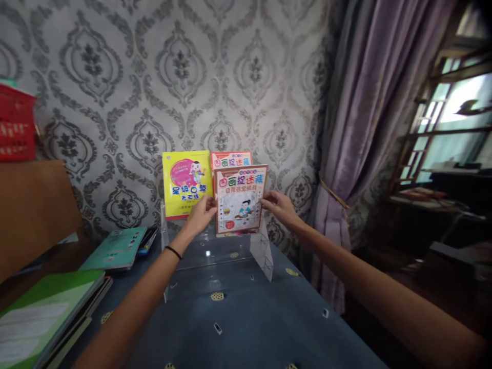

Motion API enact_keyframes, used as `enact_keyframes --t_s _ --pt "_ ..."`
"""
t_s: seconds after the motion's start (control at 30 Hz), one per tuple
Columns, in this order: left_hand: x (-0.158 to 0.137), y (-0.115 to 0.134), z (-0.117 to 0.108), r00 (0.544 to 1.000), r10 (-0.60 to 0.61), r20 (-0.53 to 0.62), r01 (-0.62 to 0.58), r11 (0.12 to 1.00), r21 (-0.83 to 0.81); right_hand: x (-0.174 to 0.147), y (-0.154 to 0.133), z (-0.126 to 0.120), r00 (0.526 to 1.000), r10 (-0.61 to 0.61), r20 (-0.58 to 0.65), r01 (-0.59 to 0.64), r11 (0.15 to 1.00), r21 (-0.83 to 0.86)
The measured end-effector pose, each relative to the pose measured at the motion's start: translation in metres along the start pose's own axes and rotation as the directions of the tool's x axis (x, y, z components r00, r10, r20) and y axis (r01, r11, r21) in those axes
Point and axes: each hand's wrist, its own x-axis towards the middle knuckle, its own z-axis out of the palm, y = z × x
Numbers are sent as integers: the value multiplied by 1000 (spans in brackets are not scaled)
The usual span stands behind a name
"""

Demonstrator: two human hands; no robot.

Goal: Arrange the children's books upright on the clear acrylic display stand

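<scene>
Between my two hands, a brown-bordered picture book (240,200) is held upright by its side edges. My left hand (202,214), with a dark band on the wrist, pinches its left edge; my right hand (281,207) grips the right edge. Directly behind it, a similar red-topped book (231,157) stands mostly hidden. A yellow workbook (186,179) with a pink circle stands to the left, behind my left hand. Below the books is a clear plastic stand (263,251) on the table; whether the held book touches it I cannot tell.
A blue patterned cloth covers the table (246,312). At left lie a teal book (115,248), a stack topped by a green book (49,302), a cardboard box (34,210) and a red basket (16,123). A purple curtain (361,113) hangs at right.
</scene>
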Motion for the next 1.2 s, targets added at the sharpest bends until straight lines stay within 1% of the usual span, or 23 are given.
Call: enact_keyframes --t_s 0.07,0.13,0.2,0.27,0.4,0.5,0.6,0.67,0.83,1.0,1.07,1.13,1.2 --pt "-1 -6 -5 998 -26 63 33 994 -108 0 -1 0 999 46 17 -47 998 38" --pt "-5 -13 -6 997 25 74 -14 990 -140 -1 -3 1 991 130 20 -131 986 102" --pt "-10 -18 -3 992 116 47 -111 988 -104 -2 -5 2 976 216 16 -216 963 163" --pt "-15 -22 3 985 173 12 -172 984 -51 -2 -7 3 964 265 7 -261 947 186" --pt "-21 -27 13 983 178 -43 -177 984 19 -1 -12 5 955 296 -12 -290 942 167" --pt "-21 -27 15 983 177 -47 -174 983 53 -2 -16 6 954 301 -12 -296 945 136" --pt "-22 -23 14 985 166 -39 -164 985 52 -2 -19 8 954 299 -8 -295 946 131" --pt "-23 -18 12 986 160 -46 -158 986 59 -3 -21 9 955 295 -12 -291 948 125" --pt "-23 -3 6 980 185 -79 -174 977 124 -5 -26 9 966 258 -23 -257 966 43" --pt "-11 10 -4 974 187 -124 -164 970 177 -1 -28 2 970 231 -78 -231 973 13" --pt "-6 16 -5 970 205 -129 -178 965 195 4 -28 -1 974 206 -92 -206 979 8" --pt "-3 23 -5 967 227 -113 -199 955 220 10 -29 -1 985 157 -78 -156 988 21" --pt "-1 30 -3 960 248 -127 -210 944 253 13 -29 0 992 110 -56 -107 993 54"
